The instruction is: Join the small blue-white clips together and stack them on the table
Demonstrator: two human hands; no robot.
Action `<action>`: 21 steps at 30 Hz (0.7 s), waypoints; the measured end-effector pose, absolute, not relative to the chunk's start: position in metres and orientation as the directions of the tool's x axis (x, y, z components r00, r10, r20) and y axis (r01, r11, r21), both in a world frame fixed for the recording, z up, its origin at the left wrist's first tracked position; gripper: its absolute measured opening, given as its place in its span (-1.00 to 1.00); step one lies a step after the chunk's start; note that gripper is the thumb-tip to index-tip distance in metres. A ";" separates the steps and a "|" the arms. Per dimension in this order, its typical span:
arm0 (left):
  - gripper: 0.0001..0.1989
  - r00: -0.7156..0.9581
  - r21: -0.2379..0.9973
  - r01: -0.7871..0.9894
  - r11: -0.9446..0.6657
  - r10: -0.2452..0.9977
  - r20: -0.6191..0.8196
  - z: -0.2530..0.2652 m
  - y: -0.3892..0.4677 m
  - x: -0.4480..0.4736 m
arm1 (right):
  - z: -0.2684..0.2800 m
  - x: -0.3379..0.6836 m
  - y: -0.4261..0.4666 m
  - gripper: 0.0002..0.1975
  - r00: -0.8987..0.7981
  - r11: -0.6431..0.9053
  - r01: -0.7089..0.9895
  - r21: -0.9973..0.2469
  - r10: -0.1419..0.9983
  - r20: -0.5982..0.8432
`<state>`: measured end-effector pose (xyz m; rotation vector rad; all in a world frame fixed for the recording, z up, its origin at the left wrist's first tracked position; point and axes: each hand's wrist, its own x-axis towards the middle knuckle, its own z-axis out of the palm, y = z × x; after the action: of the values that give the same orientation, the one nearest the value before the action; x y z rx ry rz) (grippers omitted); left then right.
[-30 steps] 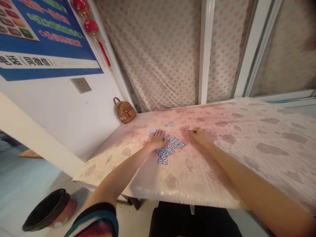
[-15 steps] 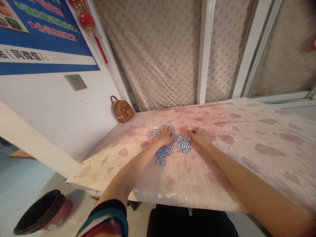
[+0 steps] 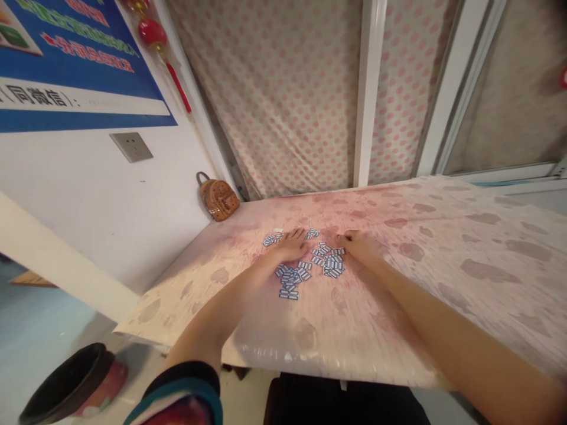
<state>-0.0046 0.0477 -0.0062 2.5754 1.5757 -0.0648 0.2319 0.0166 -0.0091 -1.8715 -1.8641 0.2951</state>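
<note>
Pieces, small white rectangles edged in blue, lie heaped at the scatter's seven and four o'clock on a pink, grey-blotched tablecloth, likely for easy reach. Mid-scatter my left hand lies flat, fingers slightly spread, gripping nothing visible; at three o'clock my right hand curls loosely closed, any contents hidden, perhaps propping me. Beyond, at ten o'clock, a small, brown, leather-look backpack sits by the white wall, presumably out of my way.

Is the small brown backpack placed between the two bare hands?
No, the small brown backpack stands beside the white wall, left of the bare left hand.
</note>
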 end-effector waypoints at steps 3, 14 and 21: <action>-0.23 0.502 0.092 0.865 -0.494 0.857 -0.120 0.000 0.008 -0.022 | -0.010 0.232 0.017 -0.59 0.036 0.058 0.868 -0.493 0.983 0.180; -0.33 0.587 0.151 0.802 -0.578 0.809 -0.023 0.009 -0.073 -0.011 | -0.013 0.232 0.020 -0.62 0.046 0.049 0.867 -0.495 0.983 0.179; -0.28 0.553 0.080 0.832 -0.549 0.833 -0.031 0.003 -0.053 0.013 | -0.010 0.232 0.017 -0.61 0.065 0.036 0.840 -0.542 0.984 0.167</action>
<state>0.0127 -0.0529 0.0028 2.6925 1.4466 0.0159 0.2319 0.0168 -0.0098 -1.8400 -1.8113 0.3705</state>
